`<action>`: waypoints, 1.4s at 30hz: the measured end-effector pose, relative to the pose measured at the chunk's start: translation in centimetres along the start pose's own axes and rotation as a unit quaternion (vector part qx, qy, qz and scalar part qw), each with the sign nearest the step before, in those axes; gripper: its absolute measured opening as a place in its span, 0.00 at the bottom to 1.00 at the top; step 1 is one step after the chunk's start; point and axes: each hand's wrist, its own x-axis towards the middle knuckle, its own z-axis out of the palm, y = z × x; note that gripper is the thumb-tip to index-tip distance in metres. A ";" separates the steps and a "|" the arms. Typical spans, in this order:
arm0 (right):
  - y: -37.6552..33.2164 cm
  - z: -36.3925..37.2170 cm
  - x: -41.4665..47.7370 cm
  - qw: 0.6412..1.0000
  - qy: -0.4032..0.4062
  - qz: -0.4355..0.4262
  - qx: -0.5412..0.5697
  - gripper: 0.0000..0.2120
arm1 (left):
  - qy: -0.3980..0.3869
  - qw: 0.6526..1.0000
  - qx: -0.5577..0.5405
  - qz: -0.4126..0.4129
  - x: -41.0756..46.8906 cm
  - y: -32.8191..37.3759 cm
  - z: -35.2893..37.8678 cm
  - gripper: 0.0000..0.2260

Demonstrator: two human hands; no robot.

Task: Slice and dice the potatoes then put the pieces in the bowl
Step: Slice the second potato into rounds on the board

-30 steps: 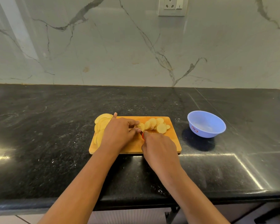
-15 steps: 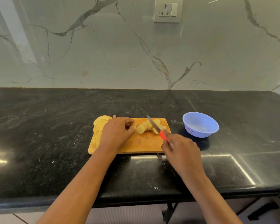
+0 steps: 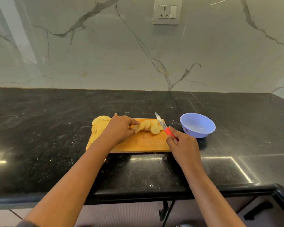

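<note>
The left hand [image 3: 120,130] pinches the row of pale-yellow round potato slices [image 3: 147,126], which runs rightward toward the right hand [image 3: 182,145] gripping a red-handled steel knife [image 3: 164,126].

a white socket [image 3: 167,13] on marble wall [image 3: 72,54] above black counter [image 3: 39,145].

Setting: home kitchen. Black stone countertop [image 3: 39,136] lies under the right hand's [image 3: 184,145] grip on the knife [image 3: 162,124], with a wooden cutting board [image 3: 143,143] just left of it and a plastic bowl [image 3: 198,134] just right. Beyond the grip stands a veined marble backsplash [image 3: 105,54] with a wall socket [image 3: 167,12].
</note>
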 end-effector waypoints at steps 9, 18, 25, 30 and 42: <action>-0.2 0.1 -0.1 1.000 -0.004 0.005 0.000 0.19 | -0.052 0.998 -0.039 0.016 1.0 -0.6 -0.3 0.26; -0.3 -0.2 -0.3 1.000 -0.003 0.009 0.000 0.19 | -0.065 0.997 -0.032 0.028 1.8 -0.4 -0.2 0.26; -0.1 -0.1 -0.2 1.000 -0.003 0.013 0.016 0.19 | -0.037 0.999 -0.026 0.026 2.2 -0.4 0.0 0.22; 0.0 -0.1 -0.1 1.000 -0.001 0.015 0.020 0.19 | -0.009 0.997 -0.064 0.048 2.7 0.5 -0.6 0.22; 0.1 -0.1 0.0 1.000 0.004 0.013 0.022 0.19 | -0.092 0.992 -0.049 0.068 3.8 0.7 0.4 0.29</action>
